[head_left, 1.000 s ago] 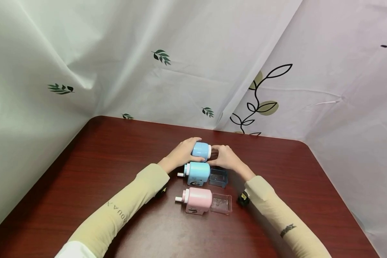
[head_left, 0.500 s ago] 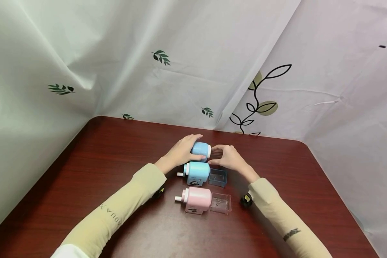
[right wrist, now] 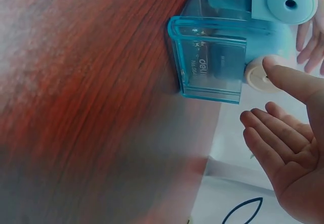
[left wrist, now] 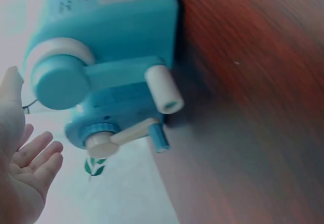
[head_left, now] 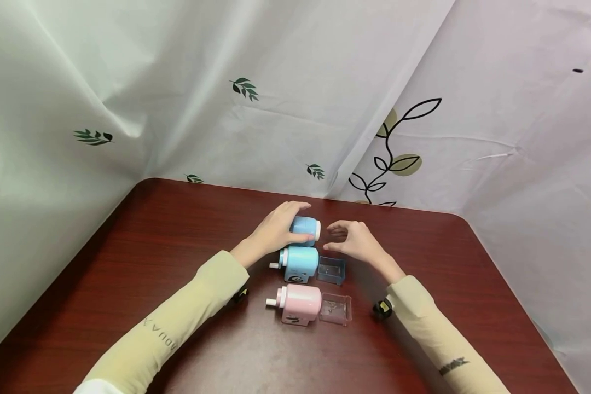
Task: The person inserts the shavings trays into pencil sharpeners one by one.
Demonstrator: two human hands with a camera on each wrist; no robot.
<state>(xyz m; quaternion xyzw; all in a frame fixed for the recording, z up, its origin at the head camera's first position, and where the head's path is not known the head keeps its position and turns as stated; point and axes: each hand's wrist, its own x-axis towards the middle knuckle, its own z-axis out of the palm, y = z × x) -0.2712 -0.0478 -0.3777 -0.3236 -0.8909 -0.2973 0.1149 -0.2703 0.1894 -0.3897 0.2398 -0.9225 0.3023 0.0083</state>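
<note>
Three crank pencil sharpeners stand in a column. My left hand (head_left: 277, 224) spreads around the back blue sharpener (head_left: 302, 231), thumb on its near side and fingers beyond it; the left wrist view shows the fingers loosely extended. To its right, my right hand (head_left: 357, 241) is held apart from the white end, thumb and fingers spread with nothing between them. Nearer stands a light blue sharpener (head_left: 302, 261), its crank (left wrist: 126, 74) on the left and a panda picture on its side. Nearest is a pink sharpener (head_left: 301, 302), crank also to the left.
A clear blue drawer (right wrist: 210, 64) sits out at the light blue sharpener's right end. The pink sharpener has a clear drawer (head_left: 336, 309) on its right, with small bits inside. Behind the brown table (head_left: 202, 219) hangs a white leaf-patterned curtain (head_left: 276, 137).
My right hand has drawn back to the right from the back sharpener's white end. My left hand has opened wider and shifted slightly left. The sharpeners stay in place.
</note>
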